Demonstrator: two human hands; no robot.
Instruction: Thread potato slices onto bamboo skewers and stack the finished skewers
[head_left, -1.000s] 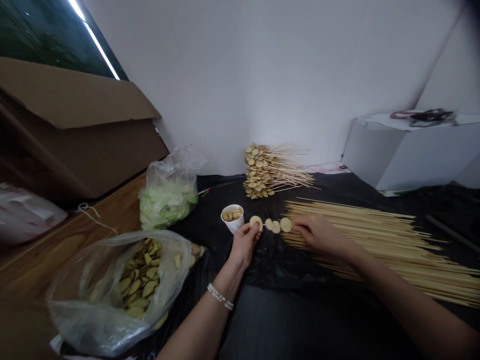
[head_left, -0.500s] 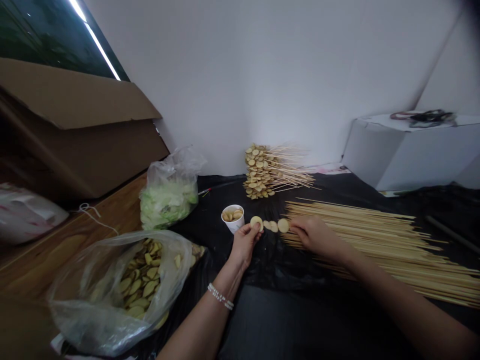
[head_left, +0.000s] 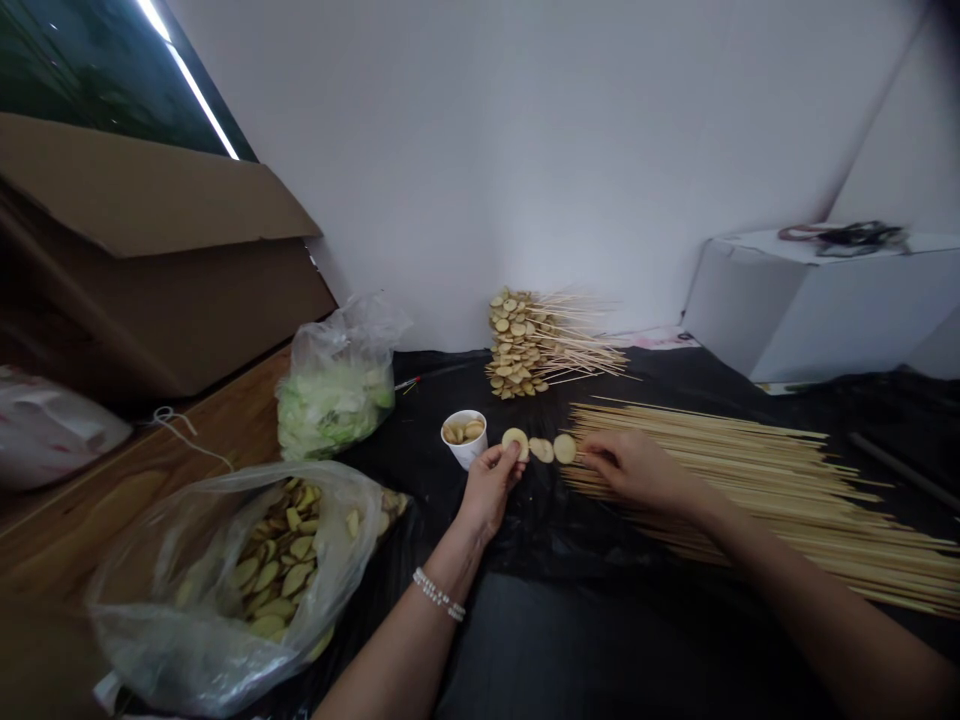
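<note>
My left hand [head_left: 491, 487] pinches a round potato slice [head_left: 515, 443] at the left end of a short row of slices. My right hand [head_left: 626, 465] is closed at the other end of the row, beside another potato slice [head_left: 564, 448]; the skewer it seems to grip is mostly hidden by the slices and fingers. Just left of my left hand stands a white paper cup [head_left: 465, 455] with slices in it. Many bare wooden skewers [head_left: 750, 480] lie beneath and beyond my right hand.
Finished potato skewers [head_left: 519, 345] are stacked by the wall. At left are an open plastic bag of potato slices [head_left: 277, 560], a bag of cut greens [head_left: 334, 405] and a cardboard box [head_left: 165, 310]. A white box [head_left: 825, 300] stands at the right.
The slices between my hands have shifted slightly along the row, and the left one sits a little higher and to the right. Both hands keep their hold.
</note>
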